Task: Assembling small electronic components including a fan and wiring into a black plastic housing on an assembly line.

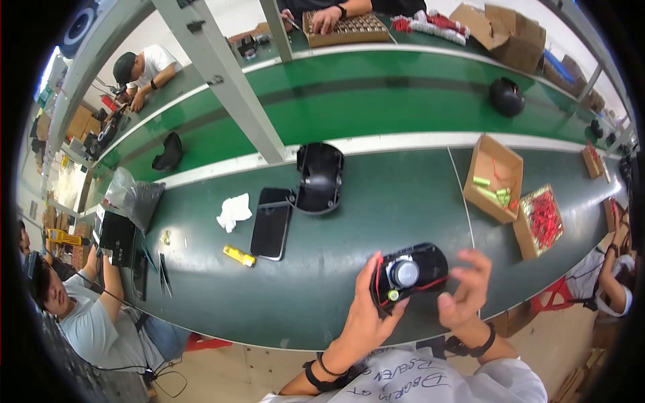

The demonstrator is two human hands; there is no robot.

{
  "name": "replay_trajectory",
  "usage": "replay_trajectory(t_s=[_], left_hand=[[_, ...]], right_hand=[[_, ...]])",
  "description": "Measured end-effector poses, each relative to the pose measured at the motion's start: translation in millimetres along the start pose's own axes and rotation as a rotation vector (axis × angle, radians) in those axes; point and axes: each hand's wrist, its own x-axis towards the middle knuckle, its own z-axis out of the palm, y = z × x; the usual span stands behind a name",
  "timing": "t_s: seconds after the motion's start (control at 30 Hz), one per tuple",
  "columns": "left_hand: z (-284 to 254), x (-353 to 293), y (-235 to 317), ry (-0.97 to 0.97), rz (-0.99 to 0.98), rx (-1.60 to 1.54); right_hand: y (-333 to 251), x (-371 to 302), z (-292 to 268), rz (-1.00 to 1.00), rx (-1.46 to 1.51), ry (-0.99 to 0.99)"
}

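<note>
A dark phone screen (271, 225) lies flat mid-tabletop. Two open brown cardboard boxes sit right: one (496, 176) holding green pieces, one (539, 221) red. A bigger carton (502, 30) stands far back.

Light: bright and even, from above.
Shadows: soft and small.
Glare: pale shine on the green table (376, 221).
Edges: bent lines, black round rim.
Blur: right hand (463, 289) a bit fuzzy.
</note>
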Motion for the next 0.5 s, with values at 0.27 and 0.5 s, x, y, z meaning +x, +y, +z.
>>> replay_trajectory(t_s=[0.27, 0.5], left_hand=[[-10, -12, 10, 0.034, -0.186, 0.056], [-56, -91, 10, 0.258, -0.182, 0.143]], right_hand=[[-27, -50, -87, 0.118, 0.301, -0.072], [-36, -176, -161, 1.008, -0.077, -0.384]])
